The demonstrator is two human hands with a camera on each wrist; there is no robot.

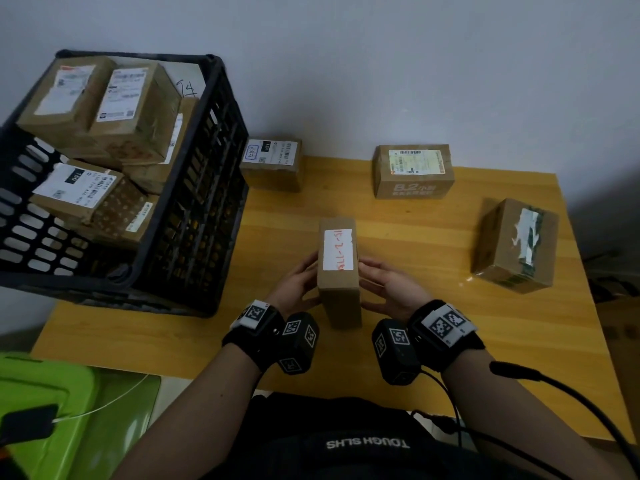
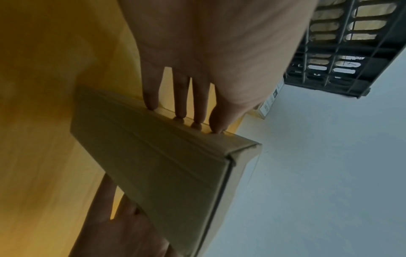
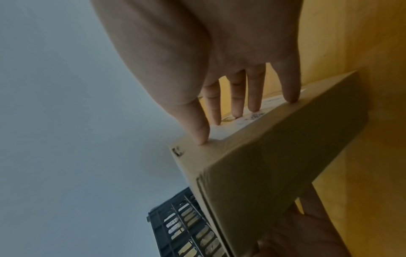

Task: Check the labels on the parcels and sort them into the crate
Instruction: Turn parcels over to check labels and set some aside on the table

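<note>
**Head view: both hands flank a slim parcel at frame centre**

Head view shows a slim parcel (image 1: 338,271) at the centre, above the wooden tabletop (image 1: 433,341), its white label (image 1: 338,250) with red handwriting facing up. The left hand (image 1: 298,285) and right hand (image 1: 391,285) press its two long sides. A black crate (image 1: 194,216) fills the upper left, already holding several labelled boxes. Three more parcels stand on the tabletop: one beside the crate (image 1: 272,164), one at upper centre right (image 1: 413,170), one at the right edge (image 1: 516,244).

Only the wrist views show the grip closely. The left wrist view has straight, slightly spread fingers (image 2: 180,97) with tips on the parcel's edge. The right wrist view has straight fingers (image 3: 237,97) likewise spread, tips touching a printed label (image 3: 248,120) on the parcel's side face, which the head view cannot see. Neither hand curls round the parcel.
</note>
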